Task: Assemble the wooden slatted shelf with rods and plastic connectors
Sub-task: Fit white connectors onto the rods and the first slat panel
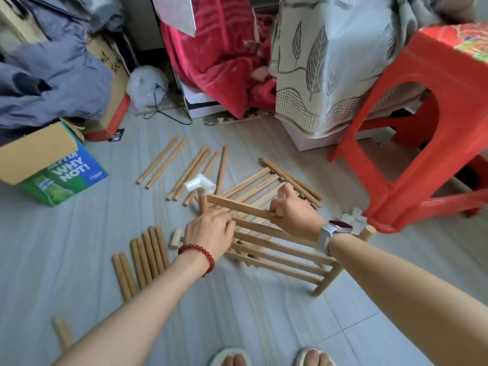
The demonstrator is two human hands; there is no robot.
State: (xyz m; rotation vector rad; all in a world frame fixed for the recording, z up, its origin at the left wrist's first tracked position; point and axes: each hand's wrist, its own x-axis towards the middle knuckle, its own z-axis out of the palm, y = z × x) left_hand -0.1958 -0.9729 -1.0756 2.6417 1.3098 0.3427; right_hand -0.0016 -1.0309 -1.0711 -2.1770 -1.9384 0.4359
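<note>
I'm holding the slatted shelf panel (pixel 266 241) raised over the floor (pixel 92 233), just ahead of me, its slats running left-to-right, tilting down toward the right. My right hand (pixel 291 211) is gripping the far slat's right end, fingers curled round a white plastic connector (pixel 280 212) I can barely see. My left hand (pixel 210 229) is resting on a nearer slat, fingers bent; grip unclear. Another white connector (pixel 200 184) is sitting on the far-left rod (pixel 202 204). Right hand is nearer the joint. Spare rods (pixel 148 256) are lying left.
</note>
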